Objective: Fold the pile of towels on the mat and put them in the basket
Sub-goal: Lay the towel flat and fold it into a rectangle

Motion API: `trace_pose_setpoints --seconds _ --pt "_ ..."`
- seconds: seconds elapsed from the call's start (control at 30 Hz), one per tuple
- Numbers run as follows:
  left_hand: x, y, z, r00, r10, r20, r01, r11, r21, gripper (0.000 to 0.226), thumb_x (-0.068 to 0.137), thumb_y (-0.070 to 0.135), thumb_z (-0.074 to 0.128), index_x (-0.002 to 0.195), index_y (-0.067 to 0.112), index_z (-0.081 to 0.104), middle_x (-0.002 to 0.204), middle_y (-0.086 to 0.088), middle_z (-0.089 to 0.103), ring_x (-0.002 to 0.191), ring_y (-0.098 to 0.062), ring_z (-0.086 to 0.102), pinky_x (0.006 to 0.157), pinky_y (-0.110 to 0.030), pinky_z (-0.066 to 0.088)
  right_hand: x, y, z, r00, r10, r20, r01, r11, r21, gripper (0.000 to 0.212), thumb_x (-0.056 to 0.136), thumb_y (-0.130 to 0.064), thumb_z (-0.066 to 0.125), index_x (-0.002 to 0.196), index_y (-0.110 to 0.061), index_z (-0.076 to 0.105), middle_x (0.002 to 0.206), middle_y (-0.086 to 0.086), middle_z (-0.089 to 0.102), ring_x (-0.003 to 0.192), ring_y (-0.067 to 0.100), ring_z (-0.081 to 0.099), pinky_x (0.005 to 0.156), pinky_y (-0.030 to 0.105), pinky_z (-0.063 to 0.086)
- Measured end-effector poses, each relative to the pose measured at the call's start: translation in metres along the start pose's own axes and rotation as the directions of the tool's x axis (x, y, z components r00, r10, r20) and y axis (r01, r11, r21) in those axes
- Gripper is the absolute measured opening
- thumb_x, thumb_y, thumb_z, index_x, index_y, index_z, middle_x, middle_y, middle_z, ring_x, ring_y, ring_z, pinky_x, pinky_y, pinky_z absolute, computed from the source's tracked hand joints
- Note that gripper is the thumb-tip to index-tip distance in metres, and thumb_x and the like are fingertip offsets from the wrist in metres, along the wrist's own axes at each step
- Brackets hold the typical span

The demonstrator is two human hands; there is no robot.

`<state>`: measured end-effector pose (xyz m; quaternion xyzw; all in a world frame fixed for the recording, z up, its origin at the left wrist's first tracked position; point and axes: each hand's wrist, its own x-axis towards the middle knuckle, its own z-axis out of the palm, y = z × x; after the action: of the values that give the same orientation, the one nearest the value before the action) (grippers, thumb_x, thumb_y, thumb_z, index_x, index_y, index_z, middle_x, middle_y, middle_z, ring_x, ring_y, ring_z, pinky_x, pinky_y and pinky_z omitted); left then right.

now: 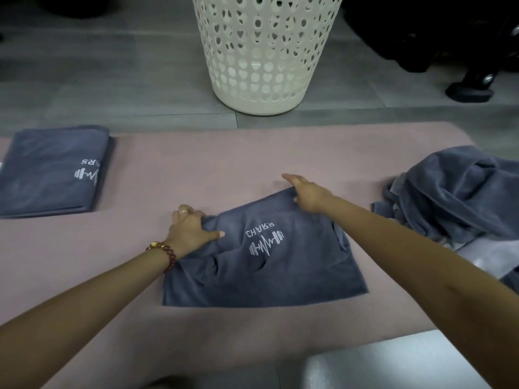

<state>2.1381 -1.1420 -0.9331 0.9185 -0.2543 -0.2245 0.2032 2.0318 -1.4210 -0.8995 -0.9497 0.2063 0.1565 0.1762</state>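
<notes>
Grips with the left hand (191, 228) the far left corner of the grey towel (280, 270), fingers curled over bunched cloth, thumb laid flat on top. Holds the far right corner of it with the right hand (309, 195), forefinger stretched straight out past the edge, the other fingers curled against the cloth. Reaches in with both bare forearms from the near edge of the view. Underneath, across most of the view, a pink mat (252, 153) spread on a grey floor (112, 88). Just beyond the mat's far edge, upright on the floor, a white basket (266, 51) pierced with heart-shaped holes; whatever lies inside not to be made out. At the right end of the mat, a rumpled pile of towels (455, 192) in the same grey, near the right forearm but apart from it. At the left end, well apart from the hands, a folded towel (50, 169) lying flat, white logo upward. In the middle of the mat, between those two, the grey towel itself, part folded and creased, with a white barbell logo (265, 242) facing up. At the near right corner, a pale grey shape (393, 360), too blurred to name. On the left wrist, a bracelet (165, 254) of dark red beads; on one left finger, a thin ring (184, 211).
</notes>
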Motion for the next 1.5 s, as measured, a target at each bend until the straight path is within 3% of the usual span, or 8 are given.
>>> trace_pose_setpoints --seconds 0.2,0.43,0.53,0.73,1.0,1.1,1.37,1.5 --pt "0.001 -0.013 -0.011 0.966 0.258 0.018 -0.246 0.94 -0.235 0.048 0.064 -0.003 0.079 0.092 0.028 0.056 0.109 -0.007 0.045 0.1 -0.019 0.047 0.093 -0.013 0.038 -0.002 0.003 0.016 0.994 0.105 0.012 -0.1 0.973 -0.206 0.04 0.089 -0.013 0.049 0.128 -0.022 0.047 0.13 0.005 0.053 0.116 0.026 0.052 0.091 0.032 0.042" --pt "-0.013 -0.013 -0.01 0.924 0.357 0.139 -0.354 0.934 -0.049 0.034 0.069 0.005 0.077 0.08 0.028 0.054 0.098 0.004 0.039 0.092 0.0 0.037 0.082 0.0 0.024 -0.022 0.023 0.017 0.989 0.139 -0.053 -0.148 0.962 -0.23 0.027 0.088 -0.019 0.052 0.113 -0.011 0.058 0.121 0.009 0.043 0.101 0.03 0.057 0.082 0.035 0.048" --pt "-0.023 -0.025 -0.016 0.894 0.41 0.183 -0.418 0.908 0.008 0.042 0.075 0.014 0.074 0.071 0.041 0.042 0.097 0.009 0.046 0.09 -0.005 0.047 0.083 -0.02 0.04 -0.028 0.027 0.018 0.988 0.124 -0.094 -0.142 0.964 -0.223 0.026 0.09 -0.015 0.046 0.113 -0.009 0.059 0.122 0.011 0.045 0.1 0.031 0.057 0.08 0.033 0.047" --pt "-0.016 -0.036 -0.06 0.957 0.271 -0.105 -0.287 0.937 -0.197 0.032 0.073 0.013 0.076 0.065 0.025 0.048 0.058 0.006 0.052 0.053 -0.003 0.044 0.054 -0.022 0.035 -0.037 0.033 -0.023 0.938 0.099 -0.332 -0.111 0.994 -0.018 0.027 0.092 -0.007 0.04 0.11 -0.005 0.059 0.116 0.018 0.059 0.102 0.035 0.056 0.077 0.034 0.042" --pt "0.06 0.101 -0.185 0.7 0.024 -0.713 -0.523 0.697 -0.49 0.041 0.081 -0.017 0.044 0.062 0.018 0.034 0.064 0.006 0.054 0.048 0.001 0.049 0.04 -0.01 0.039 -0.027 0.0 -0.183 0.452 0.34 -0.825 0.135 0.888 0.44 0.027 0.093 -0.001 0.039 0.108 0.0 0.062 0.109 0.018 0.063 0.098 0.031 0.059 0.075 0.024 0.038" --pt "0.046 0.113 -0.192 0.564 0.145 -0.813 -0.638 0.701 -0.317 0.047 0.073 -0.022 0.047 0.063 0.021 0.032 0.085 -0.007 0.054 0.072 -0.011 0.052 0.054 -0.008 0.041 -0.05 -0.009 -0.19 0.336 0.353 -0.873 0.277 0.849 0.45 0.02 0.094 -0.005 0.042 0.105 -0.006 0.059 0.101 0.008 0.061 0.087 0.017 0.053 0.071 0.02 0.033" --pt "-0.031 -0.013 -0.054 0.733 0.534 -0.422 -0.626 0.772 -0.11 0.04 0.055 -0.009 0.047 0.063 0.027 0.034 0.072 0.017 0.041 0.068 -0.003 0.043 0.06 -0.018 0.031 -0.143 0.053 -0.005 0.666 0.056 -0.744 0.149 0.967 0.205 0.008 0.093 -0.018 0.048 0.099 -0.016 0.054 0.096 0.007 0.064 0.076 0.028 0.061 0.066 0.036 0.047" --pt "-0.072 -0.067 -0.006 0.818 0.539 -0.2 -0.562 0.823 -0.084 0.036 0.056 -0.005 0.047 0.065 0.029 0.042 0.075 0.016 0.045 0.068 -0.001 0.043 0.061 -0.014 0.032 -0.184 0.087 0.073 0.845 -0.049 -0.532 0.171 0.968 0.183 0.003 0.086 -0.032 0.049 0.088 -0.03 0.049 0.088 -0.008 0.054 0.072 0.01 0.056 0.065 0.019 0.04"
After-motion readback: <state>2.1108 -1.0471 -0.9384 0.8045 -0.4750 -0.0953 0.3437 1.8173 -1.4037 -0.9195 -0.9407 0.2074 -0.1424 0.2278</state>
